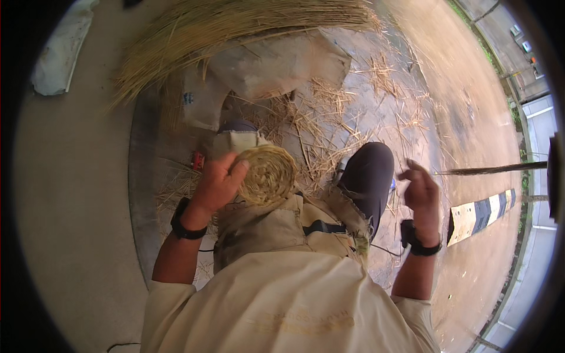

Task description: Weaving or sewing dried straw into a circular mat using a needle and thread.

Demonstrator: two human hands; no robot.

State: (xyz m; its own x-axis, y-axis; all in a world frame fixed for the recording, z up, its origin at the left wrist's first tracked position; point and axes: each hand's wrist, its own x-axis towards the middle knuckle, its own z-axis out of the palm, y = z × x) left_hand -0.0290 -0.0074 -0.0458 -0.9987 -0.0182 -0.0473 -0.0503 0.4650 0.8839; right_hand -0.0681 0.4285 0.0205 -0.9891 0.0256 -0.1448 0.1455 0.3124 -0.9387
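A round, coiled straw piece (pixel 267 175), woven like a small mat or a basket base, sits upon my lap by the knee. My left hand (pixel 220 181) grips its left edge, thumb on top. Out to the right of my dark-trousered knee (pixel 368 176), my right hand (pixel 421 194) is raised with its fingers bent and blurred. A thin strand seems to run near its fingertips, but whether it is held is unclear. A worn tan cloth (pixel 260 225) covers my lap under the woven piece.
A large bundle of long straw (pixel 247 31) lies ahead across plastic sacking (pixel 273 66). Loose straw bits (pixel 326 110) litter the ground sheet. A small red object (pixel 198 160) is beside my left hand. A striped black-and-pale barrier (pixel 481 216) stands at right.
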